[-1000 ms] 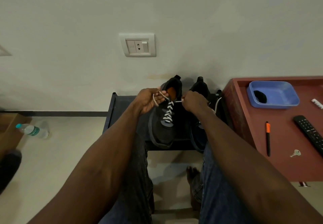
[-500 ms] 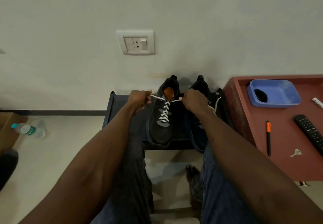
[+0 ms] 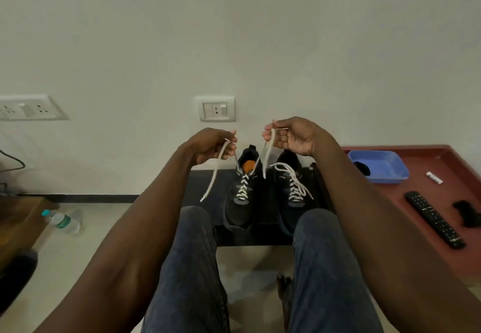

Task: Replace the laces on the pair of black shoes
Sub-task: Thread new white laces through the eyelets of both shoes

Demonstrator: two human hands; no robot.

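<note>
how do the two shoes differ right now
The left shoe's lace ends are pulled up taut, one pinched in each hand: left hand, right hand. The right shoe's lace lies loose across its top, untouched. Both are black with white laces, side by side.

Pale wall (image 3: 260, 33), cream floor (image 3: 86, 249)

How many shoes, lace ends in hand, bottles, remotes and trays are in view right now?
Black lace-up shoes: 2, left one, right one
White lace ends held up: 2, left hand, right hand
Clear plastic water bottle: 1
Black remote control: 1
Blue plastic tray: 1
Total: 7
</note>
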